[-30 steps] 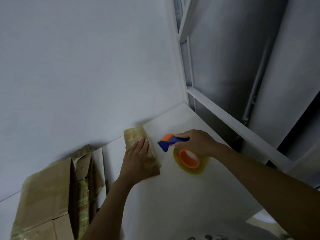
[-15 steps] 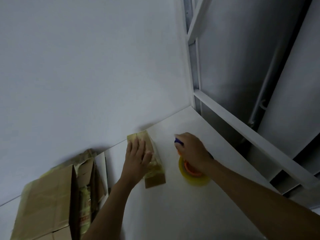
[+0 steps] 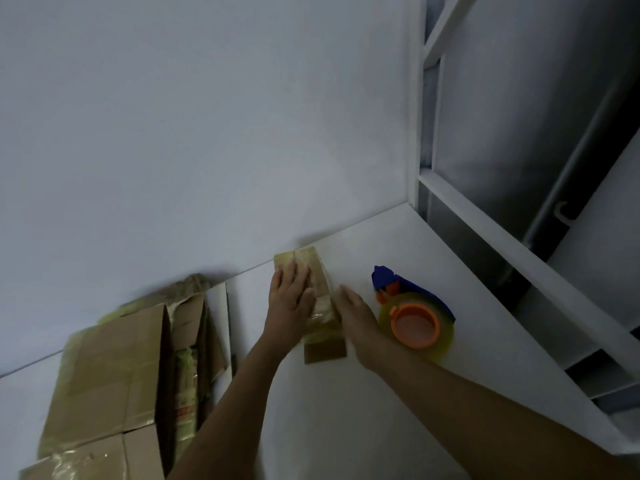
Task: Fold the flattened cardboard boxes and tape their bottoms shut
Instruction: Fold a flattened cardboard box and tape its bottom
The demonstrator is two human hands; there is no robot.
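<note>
Two hands press the box (image 3: 320, 292) on the bench (image 3: 346, 427): left hand (image 3: 291, 299) on top, right hand (image 3: 356, 317) at its side, fingers (image 3: 298, 275) straight, gripping nothing; tape dispenser (image 3: 415, 320) just beside.

Honestly, nothing readable here. The closest thing is a bit of reddish print (image 3: 181, 412) on the yellowish taped-over flattened cardboard sheets (image 3: 185, 368) standing in the gap beside the big brown cardboard box (image 3: 104, 375) on the left. It's too blurry and small to make out a single letter or number.
</note>
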